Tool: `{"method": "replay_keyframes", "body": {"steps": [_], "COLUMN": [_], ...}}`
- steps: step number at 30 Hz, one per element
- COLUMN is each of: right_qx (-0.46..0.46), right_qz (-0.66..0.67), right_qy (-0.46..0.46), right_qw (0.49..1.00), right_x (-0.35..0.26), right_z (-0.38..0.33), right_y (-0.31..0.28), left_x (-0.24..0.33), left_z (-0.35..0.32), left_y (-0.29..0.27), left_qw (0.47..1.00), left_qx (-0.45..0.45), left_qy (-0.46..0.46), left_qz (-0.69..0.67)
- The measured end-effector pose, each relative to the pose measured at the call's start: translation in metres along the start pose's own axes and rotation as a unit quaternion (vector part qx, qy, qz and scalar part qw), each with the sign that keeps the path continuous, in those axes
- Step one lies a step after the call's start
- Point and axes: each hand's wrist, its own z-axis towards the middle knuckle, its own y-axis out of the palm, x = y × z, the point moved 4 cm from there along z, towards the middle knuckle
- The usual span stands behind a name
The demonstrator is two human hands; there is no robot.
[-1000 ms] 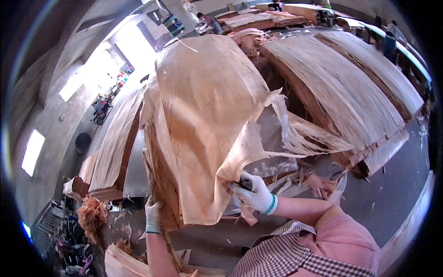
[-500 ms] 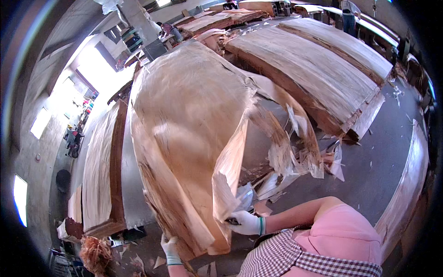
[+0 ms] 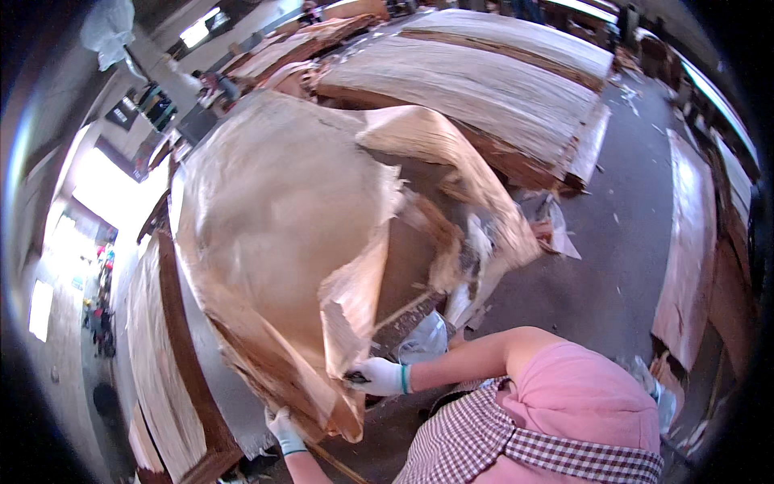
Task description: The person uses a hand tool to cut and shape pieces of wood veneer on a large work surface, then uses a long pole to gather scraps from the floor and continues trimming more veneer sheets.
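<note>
A large, thin wood veneer sheet (image 3: 282, 194) billows up in front of me, with ragged edges and a torn opening on its right side. My left hand (image 3: 284, 429), in a white glove, is closed on the sheet's near left corner. Also gloved, my right hand (image 3: 379, 377) pinches the folded near edge a little to the right. Something dark shows at its fingertips, too small to name. Beyond the tear, a loose veneer strip (image 3: 476, 169) curls over to the right. Part of the sheet's underside is hidden.
Wide veneer stacks (image 3: 468, 81) lie at the far right, and another stack (image 3: 165, 355) stands at the left. Clear plastic (image 3: 426, 339) lies beside my right forearm. A long veneer piece (image 3: 685, 250) rests at the right. A pillar (image 3: 173, 89) rises at the back left.
The view has turned to the right, so the scene sits further left. The sheet has puffed up, and the loose strip on its right has lifted and curled. Both hands keep their hold.
</note>
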Motion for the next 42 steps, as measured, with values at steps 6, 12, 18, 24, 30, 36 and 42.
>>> {"method": "replay_keyframes", "body": {"steps": [6, 12, 18, 24, 30, 36, 42], "right_qx": [0.013, 0.395, 0.575, 0.669, 0.657, 0.538, 0.445], "right_qz": [-0.172, -0.213, -0.393, 0.153, 0.182, 0.183, 0.208], "right_qy": [-0.128, -0.048, 0.332, 0.367, 0.155, 0.029, -0.083], "right_qw": [0.977, 0.892, 0.637, 0.629, 0.716, 0.822, 0.867], "right_x": [-0.038, -0.085, 0.024, 0.22, 0.125, -0.058, -0.155], "right_z": [-0.049, -0.129, -0.185, -0.233, -0.161, -0.034, 0.043], "right_y": [-0.003, -0.175, -0.334, -0.342, -0.339, -0.331, -0.289], "left_x": [-0.016, -0.07, -0.105, -0.105, -0.096, -0.105, -0.114], "left_z": [0.067, 0.089, 0.093, 0.09, 0.085, 0.091, 0.092], "left_y": [-0.063, -0.124, -0.145, -0.146, -0.137, -0.142, -0.147], "left_qw": [0.998, 0.998, 0.995, 0.989, 0.995, 0.995, 0.999], "left_qx": [-0.04, -0.036, 0.03, 0.069, 0.024, 0.006, 0.023], "left_qy": [-0.051, -0.043, -0.066, -0.118, -0.078, -0.102, -0.049], "left_qz": [0.004, 0.032, 0.064, 0.063, 0.049, 0.019, 0.0]}}
